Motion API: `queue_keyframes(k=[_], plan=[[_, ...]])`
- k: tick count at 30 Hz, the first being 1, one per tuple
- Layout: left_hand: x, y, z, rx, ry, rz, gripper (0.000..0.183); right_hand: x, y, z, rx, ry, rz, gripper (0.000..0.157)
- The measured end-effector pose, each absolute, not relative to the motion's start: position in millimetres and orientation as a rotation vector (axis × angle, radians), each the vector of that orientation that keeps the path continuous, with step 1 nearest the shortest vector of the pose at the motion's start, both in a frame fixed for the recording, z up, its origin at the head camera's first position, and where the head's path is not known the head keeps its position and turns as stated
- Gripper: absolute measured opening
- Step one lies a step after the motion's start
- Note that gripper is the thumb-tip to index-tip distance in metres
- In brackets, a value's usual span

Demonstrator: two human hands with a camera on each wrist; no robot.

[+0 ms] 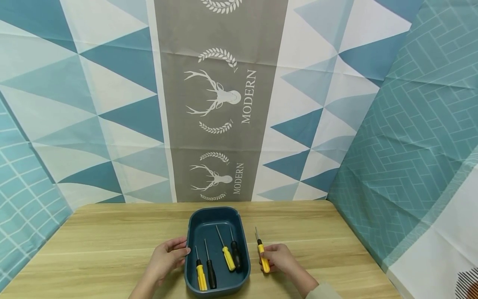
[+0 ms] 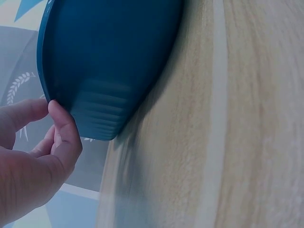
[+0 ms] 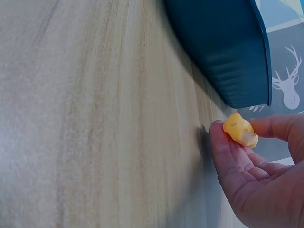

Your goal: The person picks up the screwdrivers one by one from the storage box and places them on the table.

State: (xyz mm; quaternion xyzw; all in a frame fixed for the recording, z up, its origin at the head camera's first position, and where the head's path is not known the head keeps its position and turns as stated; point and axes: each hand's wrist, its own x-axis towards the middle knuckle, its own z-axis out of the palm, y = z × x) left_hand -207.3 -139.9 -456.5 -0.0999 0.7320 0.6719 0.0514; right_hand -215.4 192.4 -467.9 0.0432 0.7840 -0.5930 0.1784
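A deep blue plastic bin (image 1: 218, 285) stands on the table with several screwdrivers inside. Among them are a yellow-and-black screwdriver (image 1: 201, 277), a slim black one (image 1: 211, 274), a yellow one (image 1: 228, 258) and a thicker black one (image 1: 236, 255). My left hand (image 1: 167, 259) pinches the bin's left rim between thumb and fingers, also seen in the left wrist view. Right of the bin, my right hand (image 1: 279, 258) grips another yellow-and-black screwdriver (image 1: 264, 264) by its handle, shaft pointing away. The right wrist view shows only the yellow handle end (image 3: 239, 128) between thumb and fingers.
Under everything lies a wood-grain table (image 1: 123, 232). A patterned cloth (image 1: 209, 137) with deer heads hangs behind its far edge. Teal brick-pattern cloth (image 1: 418, 137) hangs to the right, and tile-pattern cloth (image 1: 18, 191) to the left.
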Motion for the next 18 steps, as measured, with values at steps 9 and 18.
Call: queue_keyframes(k=[9,18], plan=[[-206.7,-139.6,-457.9,-0.305,2.210,2.063,0.046,-216.5,193.1,-472.7,0.157,2.259,-1.666,0.039],[-207.8,-139.8,-458.5,-0.300,2.206,2.063,0.048,-216.2,193.5,-471.5,0.200,2.296,-1.636,0.040]])
